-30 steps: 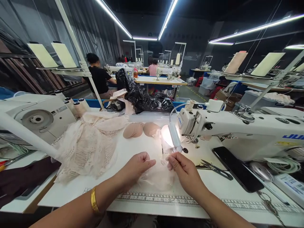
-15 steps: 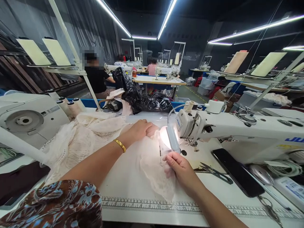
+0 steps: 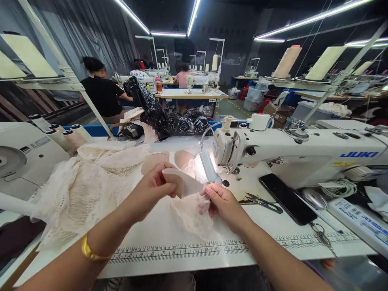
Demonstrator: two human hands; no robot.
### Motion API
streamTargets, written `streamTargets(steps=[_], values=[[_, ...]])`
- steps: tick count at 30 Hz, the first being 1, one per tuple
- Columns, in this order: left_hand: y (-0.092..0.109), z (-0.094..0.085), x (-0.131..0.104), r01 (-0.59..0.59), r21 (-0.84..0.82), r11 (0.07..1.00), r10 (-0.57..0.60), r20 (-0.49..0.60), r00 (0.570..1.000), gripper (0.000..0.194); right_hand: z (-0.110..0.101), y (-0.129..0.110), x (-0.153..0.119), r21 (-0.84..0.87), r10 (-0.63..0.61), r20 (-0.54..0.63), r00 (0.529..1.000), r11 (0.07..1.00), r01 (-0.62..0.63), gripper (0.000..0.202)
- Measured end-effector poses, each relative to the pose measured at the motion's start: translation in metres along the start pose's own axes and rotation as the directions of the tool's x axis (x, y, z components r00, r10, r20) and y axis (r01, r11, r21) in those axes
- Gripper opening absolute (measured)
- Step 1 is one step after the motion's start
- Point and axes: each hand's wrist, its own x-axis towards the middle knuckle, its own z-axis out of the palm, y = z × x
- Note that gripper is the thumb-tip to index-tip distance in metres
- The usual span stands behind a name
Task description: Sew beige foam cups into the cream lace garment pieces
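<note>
My left hand (image 3: 159, 182) pinches a smooth pale beige piece (image 3: 182, 182), raised and curved above the table. Its right end reaches my right hand (image 3: 220, 199), whose fingers are closed on the edge of cream lace fabric (image 3: 192, 216). The lace hangs below and to the left of those fingers onto the white tabletop. Just above my right hand, a lit lamp (image 3: 207, 166) shines beside the head of the sewing machine (image 3: 226, 147). More flat beige pieces (image 3: 151, 161) lie behind my left hand.
Bunched cream fabric (image 3: 91, 186) covers the left side. Black scissors (image 3: 265, 203), a phone (image 3: 287, 199) and keys (image 3: 323, 236) lie at right. A black plastic bag (image 3: 182, 124) sits behind. A person in black (image 3: 103, 95) sits at back left.
My left hand has come back toward me from the far pieces and now holds a beige piece near my right hand. My right hand keeps its grip. The view has shifted right.
</note>
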Motion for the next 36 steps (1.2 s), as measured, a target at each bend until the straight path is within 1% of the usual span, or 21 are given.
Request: streamTargets(steps=[2, 4, 8, 11, 14, 17, 19, 21, 23, 25, 26, 27, 28, 29, 30, 31, 32, 33, 34, 35, 36], values=[[-0.002, 0.014, -0.023, 0.114, -0.093, 0.989, -0.108, 0.059, 0.992, 0.033, 0.001, -0.003, -0.003, 0.044, -0.007, 0.019, 1.000, 0.999, 0.007, 0.058], [-0.007, 0.024, -0.035, 0.168, -0.090, 0.982, -0.162, 0.073, 0.984, 0.030, 0.001, -0.005, -0.007, 0.027, -0.034, 0.032, 0.999, 0.999, 0.034, 0.063], [-0.012, 0.023, -0.042, 0.182, 0.047, 0.982, -0.185, 0.070, 0.980, 0.032, 0.003, -0.005, -0.015, -0.161, -0.080, 0.009, 0.997, 0.984, 0.080, 0.041], [-0.001, 0.005, -0.043, 0.076, 0.295, 0.952, -0.117, 0.123, 0.986, 0.067, 0.005, -0.010, -0.022, -0.261, -0.128, 0.005, 0.992, 0.957, 0.125, 0.023], [0.021, -0.005, -0.041, -0.118, 0.455, 0.883, 0.027, 0.203, 0.979, 0.093, 0.012, -0.027, -0.034, -0.437, -0.219, 0.110, 0.969, 0.865, 0.245, 0.015], [0.035, 0.005, -0.034, -0.222, 0.369, 0.902, 0.042, 0.437, 0.898, 0.101, 0.019, -0.050, -0.047, -0.537, -0.277, 0.332, 0.902, 0.730, 0.422, 0.018], [0.033, 0.017, -0.027, -0.166, 0.253, 0.953, -0.004, 0.559, 0.829, 0.101, 0.020, -0.063, -0.055, -0.531, -0.277, 0.429, 0.860, 0.693, 0.488, 0.023], [0.022, 0.024, -0.023, -0.042, 0.133, 0.990, -0.056, 0.650, 0.758, 0.081, 0.016, -0.072, -0.059, -0.515, -0.258, 0.426, 0.867, 0.719, 0.467, 0.023], [0.008, 0.024, -0.021, 0.113, 0.068, 0.991, -0.126, 0.740, 0.661, 0.054, 0.009, -0.077, -0.062, -0.531, -0.255, 0.364, 0.896, 0.734, 0.424, 0.020], [-0.003, 0.017, -0.022, 0.227, 0.102, 0.968, -0.217, 0.794, 0.567, 0.039, 0.002, -0.078, -0.062, -0.572, -0.264, 0.293, 0.919, 0.722, 0.390, 0.018], [-0.005, 0.013, -0.022, 0.238, 0.150, 0.960, -0.260, 0.796, 0.547, 0.038, 0.000, -0.078, -0.062, -0.591, -0.274, 0.266, 0.924, 0.710, 0.381, 0.018], [-0.006, 0.008, -0.022, 0.203, 0.209, 0.957, -0.289, 0.774, 0.563, 0.037, 0.000, -0.076, -0.061, -0.611, -0.297, 0.242, 0.924, 0.693, 0.383, 0.019], [-0.005, 0.004, -0.022, 0.122, 0.284, 0.951, -0.296, 0.725, 0.621, 0.036, 0.002, -0.075, -0.060, -0.633, -0.339, 0.220, 0.914, 0.663, 0.399, 0.020], [-0.003, -0.001, -0.021, 0.007, 0.377, 0.926, -0.267, 0.642, 0.719, 0.033, 0.005, -0.072, -0.058, -0.665, -0.406, 0.204, 0.891, 0.610, 0.431, 0.022], [0.000, -0.005, -0.020, -0.120, 0.490, 0.863, -0.184, 0.528, 0.829, 0.028, 0.009, -0.069, -0.055, -0.704, -0.498, 0.193, 0.846, 0.530, 0.473, 0.022], [0.002, -0.009, -0.018, -0.234, 0.609, 0.758, -0.039, 0.400, 0.916, 0.022, 0.014, -0.064, -0.051, -0.744, -0.601, 0.190, 0.776, 0.428, 0.514, 0.022], [0.003, -0.013, -0.016, -0.311, 0.717, 0.624, 0.145, 0.285, 0.948, 0.017, 0.018, -0.059, -0.047, -0.779, -0.693, 0.198, 0.693, 0.319, 0.541, 0.022], [0.003, -0.017, -0.014, -0.352, 0.799, 0.488, 0.322, 0.210, 0.923, 0.016, 0.021, -0.054, -0.042, -0.805, -0.760, 0.217, 0.613, 0.215, 0.552, 0.023], [0.001, -0.020, -0.013, -0.373, 0.851, 0.369, 0.458, 0.182, 0.870, 0.018, 0.022, -0.048, -0.036, -0.826, -0.799, 0.249, 0.548, 0.121, 0.551, 0.024], [-0.003, -0.023, -0.013, -0.388, 0.881, 0.272, 0.544, 0.191, 0.817, 0.021, 0.022, -0.041, -0.030, -0.842, -0.810, 0.297, 0.505, 0.027, 0.539, 0.027], [-0.007, -0.025, -0.013, -0.403, 0.894, 0.196, 0.582, 0.225, 0.781, 0.022, 0.018, -0.034, -0.024, -0.850, -0.794, 0.365, 0.485, -0.071, 0.522, 0.029]])
